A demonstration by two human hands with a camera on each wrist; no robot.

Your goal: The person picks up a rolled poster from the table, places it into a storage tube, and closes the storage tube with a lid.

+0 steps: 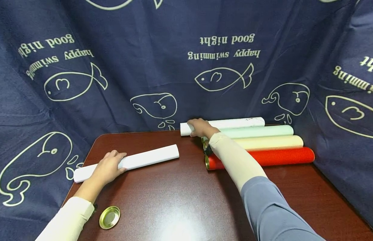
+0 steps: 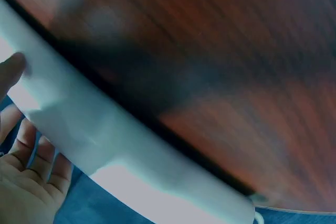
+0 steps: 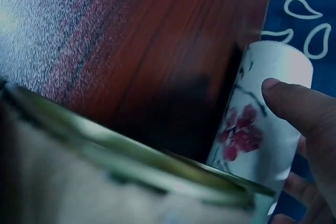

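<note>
A plain white tube (image 1: 153,157) lies slanted on the left half of the table. My left hand (image 1: 109,165) grips it near its middle; in the left wrist view the thumb (image 2: 11,72) lies on top and the fingers (image 2: 44,156) on the far side. At the table's back edge, my right hand (image 1: 201,128) holds the left part of a white tube (image 1: 242,123) with a flower print. The right wrist view shows the thumb (image 3: 294,100) against that tube beside a pink flower, with fingers around its far side, partly hidden.
Light green (image 1: 258,131), cream (image 1: 273,143) and red (image 1: 279,157) tubes lie side by side in front of the floral one, under my right forearm. A round gold lid (image 1: 109,217) lies near my left wrist. A dark blue curtain (image 1: 174,60) surrounds the brown table (image 1: 162,194).
</note>
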